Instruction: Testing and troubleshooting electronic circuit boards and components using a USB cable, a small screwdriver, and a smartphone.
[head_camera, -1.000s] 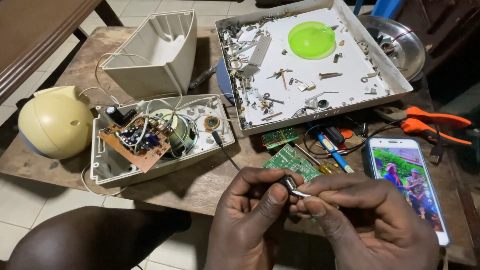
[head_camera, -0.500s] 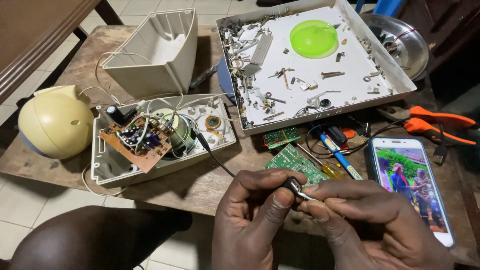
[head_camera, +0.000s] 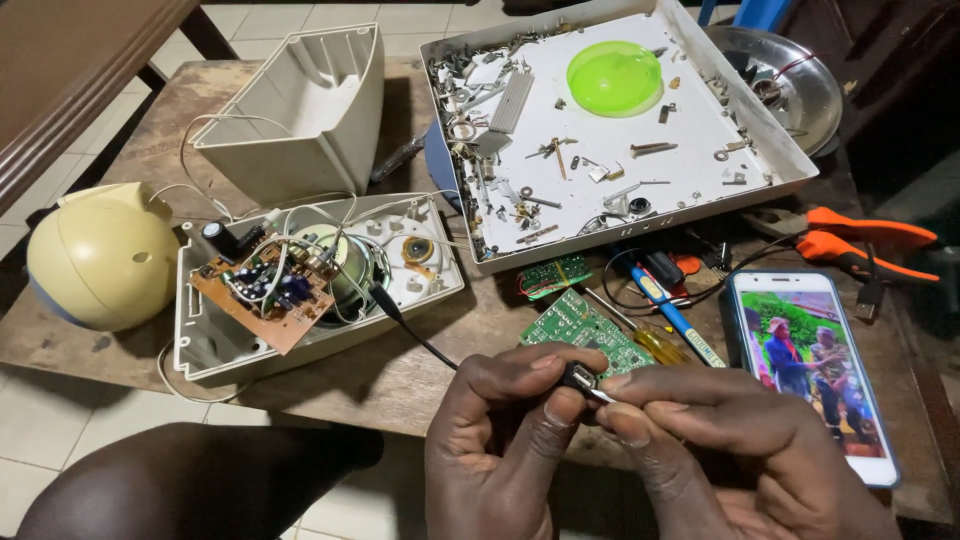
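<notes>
We note the opened casing (head_camera: 300, 300) exposed; our left hand (head_camera: 500, 440) and right hand (head_camera: 720, 450) pinch a small connector (head_camera: 578, 378) on its black lead (head_camera: 420, 338); reassembly outstanding.

One cam only, head-worn, looking steeply down and fwd over the wooden table (head_camera: 390, 380). Close range: left hand (head_camera: 500, 440) and right hand (head_camera: 740, 450) fill the bottom edge, partly cut off. Mid-frame sits the opened device base (head_camera: 200, 340); white parts tray (head_camera: 740, 190) toward the top, cut by the top edge. Tiled floor (head_camera: 40, 440) shows at left and below. No 2nd view, so no shared area.
</notes>
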